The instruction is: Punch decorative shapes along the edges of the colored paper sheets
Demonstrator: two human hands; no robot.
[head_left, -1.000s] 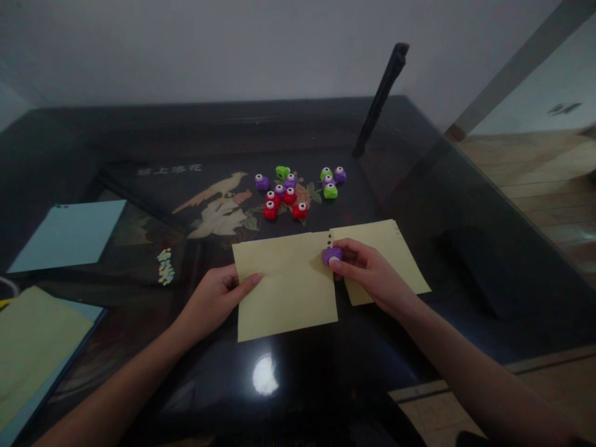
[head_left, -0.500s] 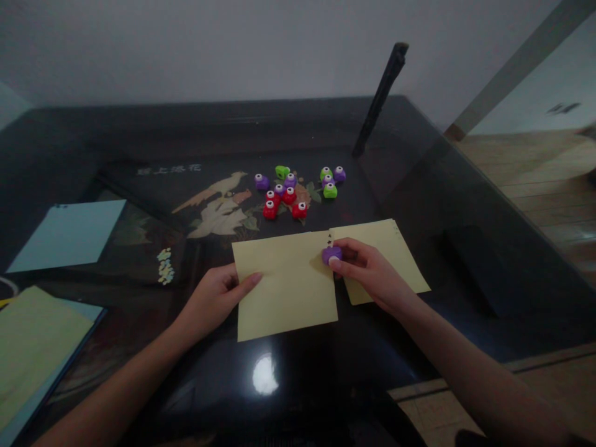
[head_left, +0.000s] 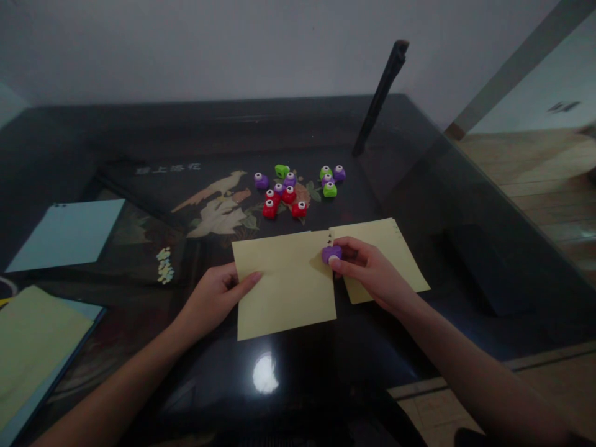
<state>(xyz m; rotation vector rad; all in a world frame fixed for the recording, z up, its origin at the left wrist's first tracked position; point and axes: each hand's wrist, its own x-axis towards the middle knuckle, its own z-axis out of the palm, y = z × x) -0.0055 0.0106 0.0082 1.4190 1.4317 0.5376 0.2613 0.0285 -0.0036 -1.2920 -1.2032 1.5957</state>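
Note:
A pale yellow sheet of paper (head_left: 284,285) is held up off the dark table, tilted slightly. My left hand (head_left: 218,292) pinches its left edge, thumb on top and fingers underneath. In my right hand (head_left: 363,267) is a purple craft punch (head_left: 331,253), gripped between thumb and fingers at the sheet's right edge. Just above the punch, small dark punched shapes show near the sheet's upper right corner. Beneath my right hand lies a stack of yellow paper (head_left: 386,248), with small holes at its upper right corner.
Several red, green and purple punches (head_left: 289,195) stand in the table's middle. Small paper cut-outs (head_left: 164,267) lie left. A blue sheet (head_left: 69,230) and a yellow-topped paper pile (head_left: 37,347) are further left. A black upright stick (head_left: 379,99) rises at the back; a dark flat object (head_left: 479,267) lies right.
Almost nothing differs. Both hands keep their hold on the sheet and the purple punch, and the view has shifted very slightly.

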